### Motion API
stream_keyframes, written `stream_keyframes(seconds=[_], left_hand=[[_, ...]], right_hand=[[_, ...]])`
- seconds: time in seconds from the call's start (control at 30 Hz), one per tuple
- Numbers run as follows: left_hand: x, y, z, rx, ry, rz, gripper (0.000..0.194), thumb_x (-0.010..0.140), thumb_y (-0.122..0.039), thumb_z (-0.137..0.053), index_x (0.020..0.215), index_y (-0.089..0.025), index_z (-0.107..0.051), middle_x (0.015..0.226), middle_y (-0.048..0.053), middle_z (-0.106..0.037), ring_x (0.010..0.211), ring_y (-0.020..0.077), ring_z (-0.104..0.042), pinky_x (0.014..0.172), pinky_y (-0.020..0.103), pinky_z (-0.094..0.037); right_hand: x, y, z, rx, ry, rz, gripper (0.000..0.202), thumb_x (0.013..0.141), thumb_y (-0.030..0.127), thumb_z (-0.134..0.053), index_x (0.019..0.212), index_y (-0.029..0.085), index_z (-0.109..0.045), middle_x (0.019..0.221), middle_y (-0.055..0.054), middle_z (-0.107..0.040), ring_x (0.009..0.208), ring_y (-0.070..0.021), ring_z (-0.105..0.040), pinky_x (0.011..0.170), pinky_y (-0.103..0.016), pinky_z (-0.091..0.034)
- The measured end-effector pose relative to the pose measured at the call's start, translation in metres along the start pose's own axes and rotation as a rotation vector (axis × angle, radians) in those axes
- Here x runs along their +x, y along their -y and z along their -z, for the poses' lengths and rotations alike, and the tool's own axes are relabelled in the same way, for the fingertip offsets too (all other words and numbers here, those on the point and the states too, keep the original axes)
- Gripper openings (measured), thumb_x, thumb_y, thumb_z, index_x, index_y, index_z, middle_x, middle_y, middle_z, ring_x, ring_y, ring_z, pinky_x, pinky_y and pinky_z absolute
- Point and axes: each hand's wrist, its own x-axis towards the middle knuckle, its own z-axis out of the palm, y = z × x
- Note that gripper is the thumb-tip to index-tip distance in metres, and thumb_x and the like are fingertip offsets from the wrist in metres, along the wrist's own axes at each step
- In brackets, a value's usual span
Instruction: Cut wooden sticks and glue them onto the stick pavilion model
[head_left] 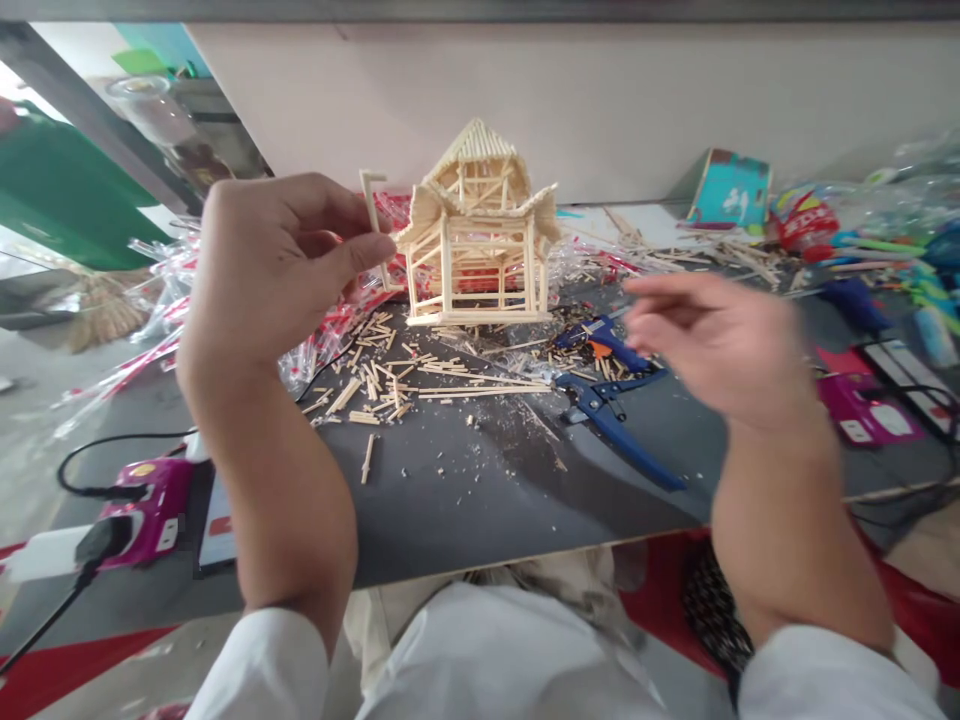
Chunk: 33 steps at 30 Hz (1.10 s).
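Observation:
A model pavilion (480, 250) built of pale wooden sticks, with a pointed upper roof and a flared lower one, stands at the middle back. Just left of it, my left hand (300, 250) pinches a small stick frame (373, 205) between thumb and fingers. My right hand (712, 340) is blurred, right of the pavilion; whether its fingertips hold anything is too smeared to tell. Between the pavilion and my right hand lies a blue glue gun (611, 345). Nearer me are blue-handled cutters (626, 445). Cut sticks (375, 385) lie scattered before the pavilion.
A dark table (465, 510) carries purple power strips at left (154, 505) and right (870, 410), with cables. Red and clear plastic wrapping (315, 345) is heaped behind my left hand. A teal box (731, 190) and colourful packets stand at the back right.

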Motion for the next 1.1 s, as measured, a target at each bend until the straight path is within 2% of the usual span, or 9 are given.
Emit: stream_keyframes(seconds=[0.07, 0.17, 0.27, 0.43, 0.57, 0.77, 0.9, 1.0, 1.1], left_hand=[[-0.001, 0.000, 0.000, 0.022, 0.006, 0.007, 0.013, 0.079, -0.020, -0.090, 0.089, -0.016, -0.083, 0.062, -0.003, -0.064, 0.049, 0.0054, -0.058, 0.042, 0.016, -0.040], [-0.001, 0.000, -0.001, 0.028, 0.010, 0.022, 0.013, 0.079, -0.019, -0.090, 0.090, -0.017, -0.083, 0.065, -0.002, -0.066, 0.051, 0.0056, -0.059, 0.043, 0.016, -0.041], [0.000, 0.000, -0.002, 0.007, 0.015, 0.018, 0.012, 0.078, -0.018, -0.090, 0.086, -0.016, -0.082, 0.063, -0.003, -0.064, 0.049, 0.0055, -0.058, 0.042, 0.016, -0.040], [0.002, 0.002, -0.005, 0.027, 0.023, 0.014, 0.015, 0.076, -0.022, -0.091, 0.087, -0.017, -0.082, 0.063, -0.003, -0.064, 0.048, 0.0075, -0.058, 0.040, 0.018, -0.039], [0.002, 0.003, -0.007, 0.058, 0.060, 0.031, 0.014, 0.079, -0.023, -0.089, 0.092, -0.021, -0.084, 0.069, 0.000, -0.067, 0.049, 0.0106, -0.059, 0.042, 0.026, -0.041], [0.004, 0.001, -0.011, 0.020, 0.099, 0.060, 0.014, 0.079, -0.027, -0.089, 0.093, -0.026, -0.085, 0.069, 0.003, -0.069, 0.049, 0.0162, -0.061, 0.042, 0.033, -0.041], [0.004, -0.003, -0.014, -0.008, 0.111, 0.045, 0.007, 0.079, -0.025, -0.088, 0.084, -0.025, -0.083, 0.064, 0.002, -0.066, 0.047, 0.0144, -0.059, 0.042, 0.032, -0.042], [0.003, -0.005, -0.016, -0.020, 0.109, 0.033, 0.007, 0.077, -0.022, -0.087, 0.082, -0.023, -0.082, 0.070, 0.002, -0.071, 0.048, 0.0121, -0.058, 0.041, 0.029, -0.040], [0.002, -0.006, -0.017, -0.013, 0.122, 0.022, 0.008, 0.078, -0.022, -0.087, 0.085, -0.023, -0.084, 0.076, 0.003, -0.073, 0.050, 0.0119, -0.058, 0.041, 0.029, -0.038]], right_hand=[[0.015, -0.003, -0.047, 0.021, 0.112, 0.012, 0.046, 0.087, 0.044, -0.085, 0.131, 0.032, -0.078, 0.104, -0.005, -0.078, 0.085, -0.0223, -0.074, 0.078, -0.041, -0.063], [0.038, -0.003, -0.070, -0.108, 0.151, 0.134, 0.035, 0.087, 0.045, -0.084, 0.118, 0.030, -0.084, 0.108, -0.006, -0.078, 0.082, -0.0207, -0.071, 0.080, -0.042, -0.061], [0.053, -0.001, -0.063, -0.151, 0.159, 0.185, 0.017, 0.087, 0.046, -0.083, 0.093, 0.031, -0.087, 0.100, -0.004, -0.079, 0.087, -0.0232, -0.072, 0.081, -0.042, -0.059], [0.061, 0.000, -0.059, -0.103, 0.261, 0.128, 0.019, 0.082, 0.045, -0.086, 0.088, 0.027, -0.085, 0.090, -0.004, -0.079, 0.083, -0.0227, -0.071, 0.077, -0.042, -0.057], [0.064, 0.000, -0.061, -0.069, 0.278, 0.166, 0.016, 0.082, 0.041, -0.084, 0.081, 0.025, -0.082, 0.085, -0.002, -0.077, 0.080, -0.0206, -0.070, 0.076, -0.039, -0.054], [0.073, 0.015, -0.041, -0.163, 0.266, 0.192, 0.018, 0.097, 0.040, -0.071, 0.090, 0.023, -0.071, 0.080, -0.003, -0.073, 0.073, -0.0172, -0.065, 0.071, -0.036, -0.051], [0.075, 0.028, -0.018, -0.031, 0.212, 0.158, 0.035, 0.106, 0.057, -0.057, 0.092, 0.024, -0.057, 0.079, -0.002, -0.066, 0.068, -0.0138, -0.062, 0.062, -0.032, -0.047], [0.077, 0.019, -0.002, -0.234, 0.175, 0.038, 0.047, 0.109, 0.059, -0.048, 0.082, 0.021, -0.059, 0.074, -0.005, -0.067, 0.067, -0.0137, -0.061, 0.063, -0.033, -0.044], [0.083, -0.015, 0.003, -0.648, 0.364, -0.244, 0.038, 0.102, 0.052, -0.062, 0.084, 0.020, -0.071, 0.074, -0.008, -0.073, 0.064, -0.0162, -0.059, 0.067, -0.037, -0.043]])
